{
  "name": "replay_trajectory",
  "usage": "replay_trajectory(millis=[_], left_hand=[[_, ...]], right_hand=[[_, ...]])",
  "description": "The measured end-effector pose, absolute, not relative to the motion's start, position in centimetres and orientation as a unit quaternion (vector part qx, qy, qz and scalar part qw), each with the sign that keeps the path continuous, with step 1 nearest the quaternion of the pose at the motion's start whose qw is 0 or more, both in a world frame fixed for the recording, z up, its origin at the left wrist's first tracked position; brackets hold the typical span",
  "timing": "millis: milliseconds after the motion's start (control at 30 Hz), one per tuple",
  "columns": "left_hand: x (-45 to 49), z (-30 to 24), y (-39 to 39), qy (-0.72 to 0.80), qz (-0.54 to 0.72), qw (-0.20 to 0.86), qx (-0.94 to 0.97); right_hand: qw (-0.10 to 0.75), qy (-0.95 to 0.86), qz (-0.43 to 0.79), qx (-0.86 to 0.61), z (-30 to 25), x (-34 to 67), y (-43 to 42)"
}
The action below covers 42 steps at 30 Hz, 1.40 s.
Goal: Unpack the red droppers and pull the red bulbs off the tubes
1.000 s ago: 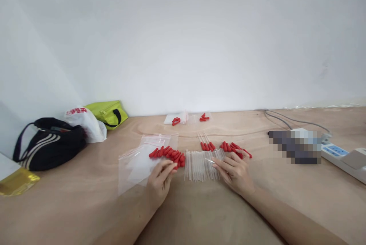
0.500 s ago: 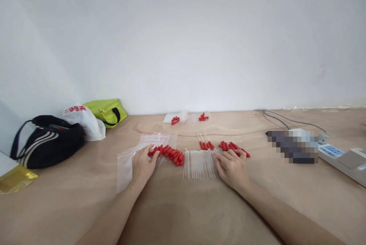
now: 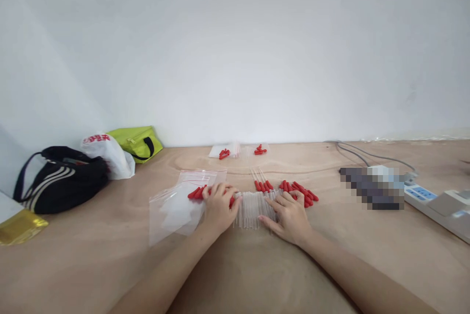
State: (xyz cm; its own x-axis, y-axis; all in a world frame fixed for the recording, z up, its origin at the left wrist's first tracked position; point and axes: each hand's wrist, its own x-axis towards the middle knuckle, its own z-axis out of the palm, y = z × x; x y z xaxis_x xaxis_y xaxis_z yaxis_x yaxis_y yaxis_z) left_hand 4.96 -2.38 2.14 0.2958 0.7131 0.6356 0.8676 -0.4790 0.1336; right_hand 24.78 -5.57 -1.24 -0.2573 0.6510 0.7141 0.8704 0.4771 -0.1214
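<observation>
A row of clear glass pipette tubes [image 3: 251, 207] lies on the wooden table [image 3: 235, 265] in front of me. My left hand [image 3: 219, 208] rests at the row's left end, over a pile of red rubber bulbs [image 3: 196, 192], with its fingers curved against the tubes. My right hand [image 3: 288, 215] lies at the row's right end, fingers spread and pressed on the tubes, beside more red bulbs [image 3: 301, 191]. A few assembled droppers [image 3: 261, 180] lie just behind the row. Neither hand has lifted anything.
Clear zip bags [image 3: 176, 206] lie left of my hands. More bags with red bulbs [image 3: 238, 150] sit by the wall. A black striped bag [image 3: 55, 179], a white plastic bag [image 3: 106, 155] and a green pouch [image 3: 137, 143] stand at left. A power strip [image 3: 436, 201] with cables lies at right.
My left hand has moved right, from the zip bag onto the bulbs and the row's left end. My right hand shifted slightly left, and the tube row looks narrower between the two hands.
</observation>
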Motion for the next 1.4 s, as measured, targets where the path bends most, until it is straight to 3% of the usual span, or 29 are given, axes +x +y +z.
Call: replay_trajectory(millis=[267, 567, 867, 1000, 1400], left_hand=[[11.3, 2.9, 2.6, -0.645, -0.159, -0.019, -0.747], [11.8, 3.0, 5.0, -0.683, -0.141, -0.009, -0.716], [5.0, 3.6, -1.3, -0.545, -0.218, 0.078, -0.806], [2.3, 1.7, -3.7, -0.362, -0.363, 0.156, -0.845], [4.0, 0.5, -4.6, -0.271, -0.403, 0.125, -0.865]], right_hand=[[0.45, -0.723, -0.129, -0.508, -1.2, 25.7, -5.4], [0.466, -0.715, -0.113, -0.509, -1.3, 25.5, -5.3], [0.459, -0.731, -0.17, -0.476, -1.8, 25.9, -5.1], [0.433, -0.76, -0.201, -0.44, -1.3, 25.4, -5.6], [0.426, -0.803, -0.185, -0.373, -1.6, 24.4, -5.7]])
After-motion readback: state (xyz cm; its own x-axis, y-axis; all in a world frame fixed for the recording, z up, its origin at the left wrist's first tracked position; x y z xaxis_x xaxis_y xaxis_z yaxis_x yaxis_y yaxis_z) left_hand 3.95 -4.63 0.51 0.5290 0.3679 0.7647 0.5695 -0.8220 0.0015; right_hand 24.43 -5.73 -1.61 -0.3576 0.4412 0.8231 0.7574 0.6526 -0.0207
